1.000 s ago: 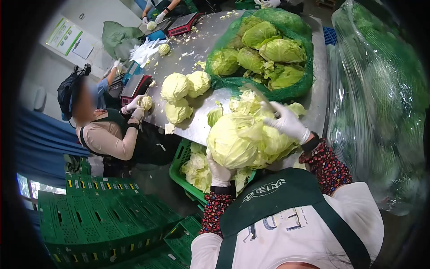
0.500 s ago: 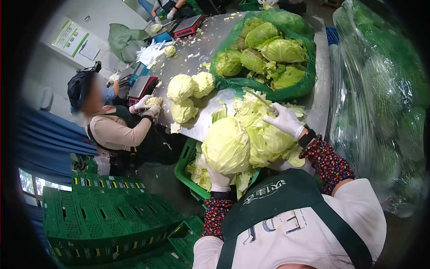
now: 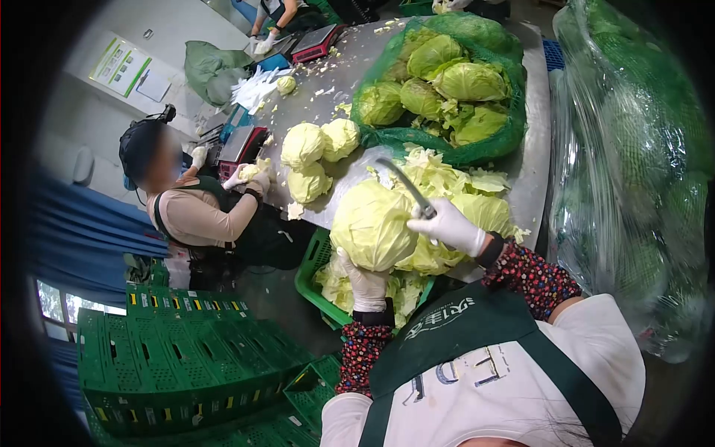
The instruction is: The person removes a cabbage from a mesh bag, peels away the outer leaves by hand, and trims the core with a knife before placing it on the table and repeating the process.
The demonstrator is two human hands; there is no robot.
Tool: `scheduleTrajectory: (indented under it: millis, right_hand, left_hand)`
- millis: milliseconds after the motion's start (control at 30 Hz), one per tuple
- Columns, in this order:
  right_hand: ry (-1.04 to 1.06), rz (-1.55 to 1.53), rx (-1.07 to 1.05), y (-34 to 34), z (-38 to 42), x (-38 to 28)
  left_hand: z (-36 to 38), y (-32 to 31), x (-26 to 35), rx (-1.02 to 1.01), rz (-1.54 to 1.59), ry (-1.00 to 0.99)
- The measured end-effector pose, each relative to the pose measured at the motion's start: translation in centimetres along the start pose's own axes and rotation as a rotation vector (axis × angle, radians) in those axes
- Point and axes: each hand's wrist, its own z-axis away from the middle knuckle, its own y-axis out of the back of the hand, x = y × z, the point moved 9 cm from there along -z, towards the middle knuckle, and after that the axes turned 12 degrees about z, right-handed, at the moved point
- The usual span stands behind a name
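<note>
My left hand (image 3: 363, 281), in a white glove, grips a large pale cabbage (image 3: 372, 223) from below, at the near edge of the table. In my gloved right hand (image 3: 449, 226) is a knife with a curved blade (image 3: 406, 181). The blade points up and to the left, just beyond the cabbage's upper right side, and my right fingers are close to the leaves. Loose cabbage leaves (image 3: 424, 257) are heaped behind and right of the cabbage. Under my left hand stands a green crate (image 3: 309, 287) with leaves in it.
Trimmed cabbages (image 3: 304, 145) sit on the metal table (image 3: 339, 195) at left. A green net bag (image 3: 488, 153) of cabbages lies beyond. Wrapped sacks (image 3: 625, 194) stand at right, stacked green crates (image 3: 179, 365) at lower left. A co-worker (image 3: 212, 208) handles cabbage near a red scale (image 3: 242, 145).
My right hand and the knife have moved left and down, from over the leaf heap to the cabbage's right side. The cabbage has shifted slightly up and left in my left hand.
</note>
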Motion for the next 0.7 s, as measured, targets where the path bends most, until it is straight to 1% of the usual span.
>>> scheduleTrajectory:
  millis: [33, 67, 100, 133, 200, 233, 267, 300, 333, 367, 400, 433, 467, 533, 600, 633, 700]
  right_hand:
    - [0.042, 0.069, -0.071, -0.7, 1.1, -1.3]
    - [0.355, 0.189, -0.107, -2.1, 2.1, -2.9]
    - [0.322, 0.265, -0.305, -3.9, 5.3, -4.9]
    - [0.557, 0.259, -0.501, -6.1, 7.3, -5.5]
    - [0.53, 0.242, -0.476, -5.1, 7.7, -6.1]
    - [0.503, 0.229, -0.453, -4.4, 8.0, -6.6]
    - [0.474, 0.216, -0.433, -3.8, 8.2, -7.1]
    - [0.136, 0.068, -0.274, -1.3, 6.6, -5.6]
    - [0.137, 0.064, -0.275, -0.7, 5.4, -4.6]
    - [0.236, 0.114, -0.066, 1.5, 3.7, -3.7]
    - [0.334, 0.163, 0.145, 3.4, 3.1, -3.6]
    - [0.335, 0.16, 0.145, 3.1, 3.0, -3.9]
    - [0.306, 0.151, 0.149, 2.8, 3.0, -4.0]
    - [0.271, 0.142, 0.157, 2.1, 3.3, -4.2]
    - [0.22, 0.221, 0.218, 1.6, 3.7, -4.2]
    - [0.19, 0.232, 0.239, 1.5, 4.4, -4.9]
    - [0.207, 0.226, 0.241, 0.9, 4.8, -5.6]
  left_hand:
    - [-0.1, 0.1, 0.1, -0.001, 0.0, -0.003]
    - [-0.3, -0.1, 0.0, -0.038, 0.066, 0.031]
    - [-0.3, -0.3, -0.3, -0.075, 0.13, 0.067]
    - [0.0, -1.1, -0.5, -0.074, 0.129, 0.067]
    - [1.1, -4.9, 2.0, -0.131, -0.663, -0.314]
    - [2.0, -6.1, 3.5, -0.182, -1.158, -0.665]
    - [1.8, -7.2, 3.7, -0.184, -1.161, -0.667]
    - [0.8, -7.3, 3.5, -0.185, -0.75, -0.486]
    - [-0.1, -7.9, 2.8, -0.179, -0.343, -0.3]
    - [-0.5, -8.1, 1.7, -0.167, 0.063, -0.112]
    - [-0.8, -5.8, 1.7, -0.167, 0.058, -0.113]
    - [-1.4, -1.1, 0.9, -0.12, 0.203, -0.033]
    - [-1.6, 1.6, 0.1, -0.071, 0.347, 0.048]
    - [-1.7, 0.5, -0.3, -0.071, 0.367, 0.048]
    - [-1.4, -2.6, -0.8, -0.357, 0.419, 0.134]
    - [-1.3, -2.8, -0.7, -0.356, 0.418, 0.14]
    - [-1.2, -2.3, 0.1, -0.273, 0.241, 0.064]
